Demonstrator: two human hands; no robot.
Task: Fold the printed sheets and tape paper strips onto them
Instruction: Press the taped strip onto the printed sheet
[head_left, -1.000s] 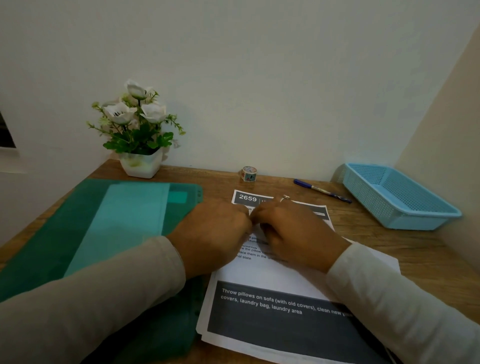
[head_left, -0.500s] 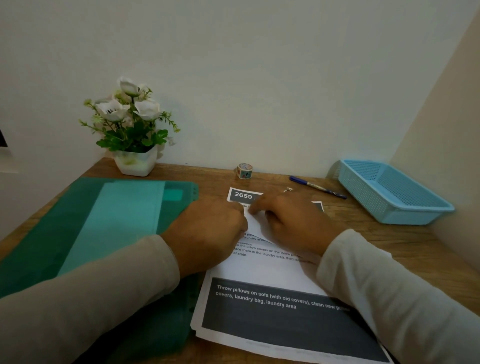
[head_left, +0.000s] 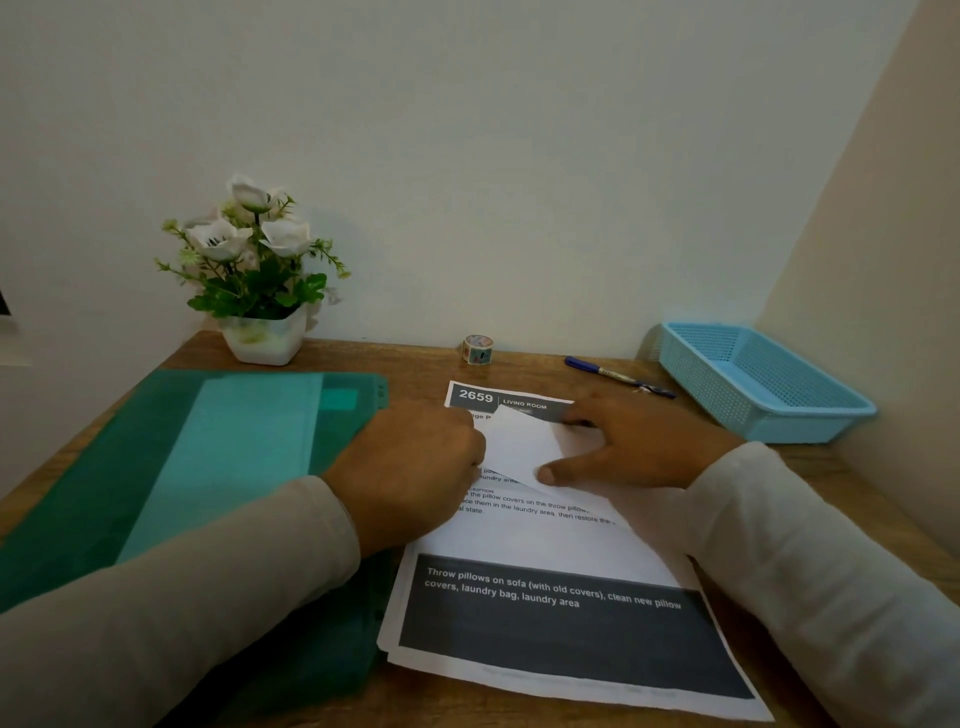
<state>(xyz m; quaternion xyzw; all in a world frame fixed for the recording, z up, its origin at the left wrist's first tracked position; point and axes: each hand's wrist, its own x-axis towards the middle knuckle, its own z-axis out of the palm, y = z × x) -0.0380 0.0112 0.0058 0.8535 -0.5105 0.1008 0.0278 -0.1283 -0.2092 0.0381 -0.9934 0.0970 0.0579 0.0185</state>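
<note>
Sheets (head_left: 545, 545) sit stacked at the near edge of the surface (head_left: 415, 359), beside the folder (head_left: 234, 467). Left hand (head_left: 415, 467) is curled at the white flap (head_left: 524, 447), can't tell if it's pinching. Right hand (head_left: 644, 447) is flat, fingers spread, pressing it. Risk imo: the loose stack slides and the crease goes crooked. Tape (head_left: 477, 349) is far off by the wall, so reaching for it frees the flap.

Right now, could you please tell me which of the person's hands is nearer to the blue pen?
Right. The right hand rests on the printed sheet just on the near side of the pen; the left hand lies farther away, to the pen's left.
</note>
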